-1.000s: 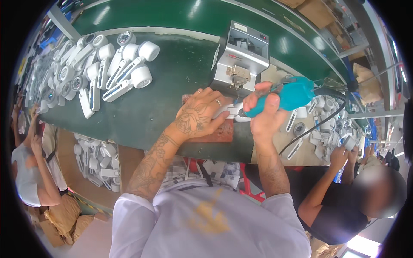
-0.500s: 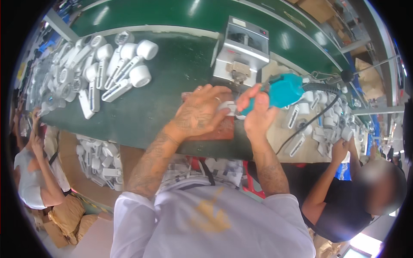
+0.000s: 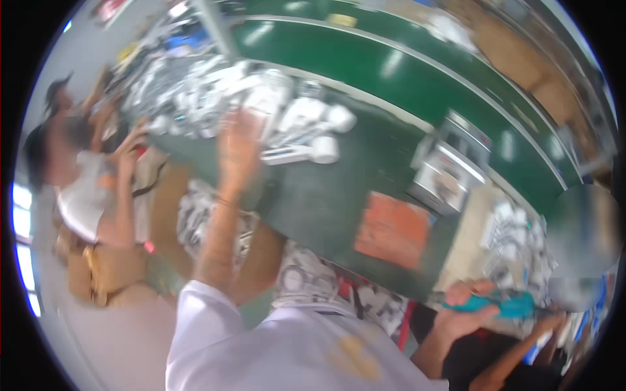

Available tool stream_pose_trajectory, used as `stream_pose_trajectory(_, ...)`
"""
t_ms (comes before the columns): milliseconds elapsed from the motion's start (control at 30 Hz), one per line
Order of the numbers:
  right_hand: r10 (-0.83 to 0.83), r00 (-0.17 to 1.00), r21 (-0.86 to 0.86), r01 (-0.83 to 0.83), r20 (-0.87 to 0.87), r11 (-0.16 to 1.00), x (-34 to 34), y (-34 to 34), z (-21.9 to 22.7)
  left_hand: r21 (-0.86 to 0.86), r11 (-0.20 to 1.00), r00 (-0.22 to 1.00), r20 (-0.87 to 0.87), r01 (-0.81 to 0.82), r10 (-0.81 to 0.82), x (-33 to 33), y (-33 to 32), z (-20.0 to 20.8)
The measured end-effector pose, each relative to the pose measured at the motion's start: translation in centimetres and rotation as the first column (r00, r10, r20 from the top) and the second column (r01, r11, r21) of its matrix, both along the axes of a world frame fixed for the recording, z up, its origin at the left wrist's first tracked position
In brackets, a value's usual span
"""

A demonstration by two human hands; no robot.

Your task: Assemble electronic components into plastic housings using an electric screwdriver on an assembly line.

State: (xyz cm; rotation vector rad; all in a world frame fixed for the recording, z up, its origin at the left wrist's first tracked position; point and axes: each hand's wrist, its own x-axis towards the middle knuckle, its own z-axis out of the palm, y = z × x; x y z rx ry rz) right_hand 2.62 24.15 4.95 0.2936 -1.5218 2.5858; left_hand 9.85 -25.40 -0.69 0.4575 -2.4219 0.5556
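Counting clock hours from mid-view, I have the green worktop (image 3: 326,199) across the middle, with white handheld fans (image 3: 270,94) heaped at eleven. A grey machine (image 3: 451,163) stands at half past two, its marking too smeared to read. An orange mat (image 3: 392,229) lies near four. Further out at four, my right grip (image 3: 455,318) wraps a teal power driver (image 3: 515,305). My left grip (image 3: 242,143), at ten, blurs across the fans; I cannot tell whether it grasps one.

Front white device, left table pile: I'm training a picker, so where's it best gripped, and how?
Probably mid-handle, from above and the near side: the handle looks slim and straight, lying sideways along the pile's front; the round head is bulkier.
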Motion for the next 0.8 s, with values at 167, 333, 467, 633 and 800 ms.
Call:
stream_pose_trajectory(167,0.061,0.998,0.167,-0.063,0.012,0.984,-0.2,-0.2,-1.2,0.663,0.748,0.894,-0.333,-0.003,0.299,-1.6,-6.5,5.1)
stream_pose_trajectory(333,0.018,0.999,0.221,-0.01,-0.034,0.975,0.4,1.3,-1.1,0.799,0.308,0.829,-0.377,0.516,-0.412,-13.4,21.5,9.3)
stream_pose_trajectory(467,0.024,1.0,0.191,-0.022,-0.007,0.981,0.7,2.6,-0.2,0.772,0.075,0.529,-0.358,0.631,-0.769,-22.3,38.4,3.4)
stream_pose_trajectory(633,-0.011,0.999,0.232,0.003,0.031,0.973,2.0,5.5,-0.2,0.976,0.175,0.815,-0.007,0.133,-0.58,-29.6,44.9,-0.1)
stream_pose_trajectory(800,-0.107,0.994,0.247,0.107,-0.015,0.963,2.3,6.2,-0.2,0.967,0.12,0.84,-0.131,0.226,-0.527,-29.7,43.4,-2.8)
